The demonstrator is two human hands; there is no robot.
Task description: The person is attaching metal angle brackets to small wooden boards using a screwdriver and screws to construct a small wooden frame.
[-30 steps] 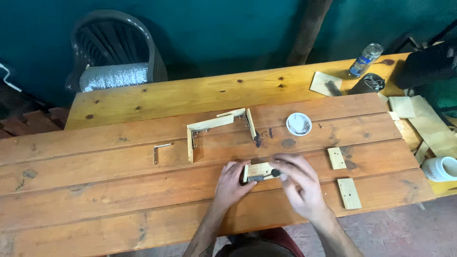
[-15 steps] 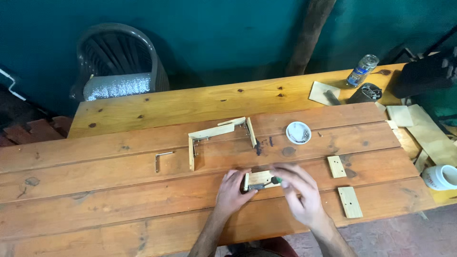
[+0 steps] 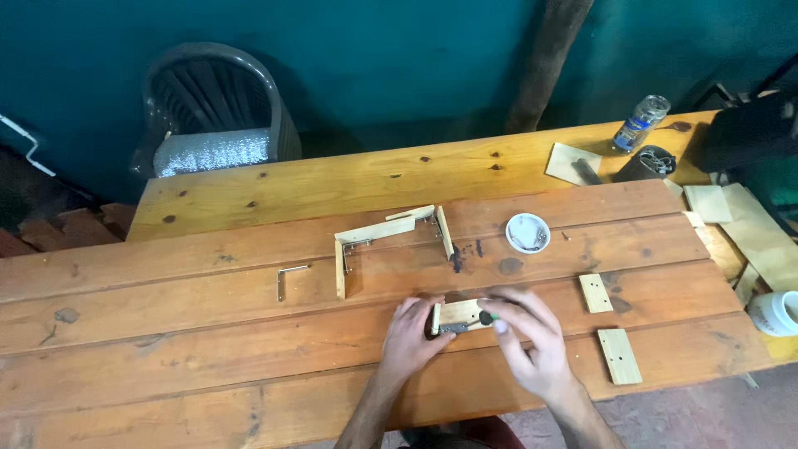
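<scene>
While the left hand (image 3: 414, 337) clamps the small pale wooden block with a metal bracket (image 3: 460, 316), just in front of the U-shaped wooden frame (image 3: 391, 237), hold it flat against the plank table (image 3: 208, 333). The right hand (image 3: 532, 345) pinches a small green-tipped tool (image 3: 490, 317) at the block's end; keep it square.

Hands: two, left hand (image 3: 413, 337) and right hand (image 3: 532, 341)
Small wood piece held between them: one (image 3: 460, 315)
Loose flat wood blocks: two (image 3: 595, 293) (image 3: 619, 356)
Three-sided wood frame: one (image 3: 384, 234)
Bent metal key: one (image 3: 287, 277)
Round white dish: one (image 3: 528, 233)
Plastic bottle: one (image 3: 641, 123)
Grey plastic chair: one (image 3: 218, 116)
White cup, table's right edge: one (image 3: 775, 312)
</scene>
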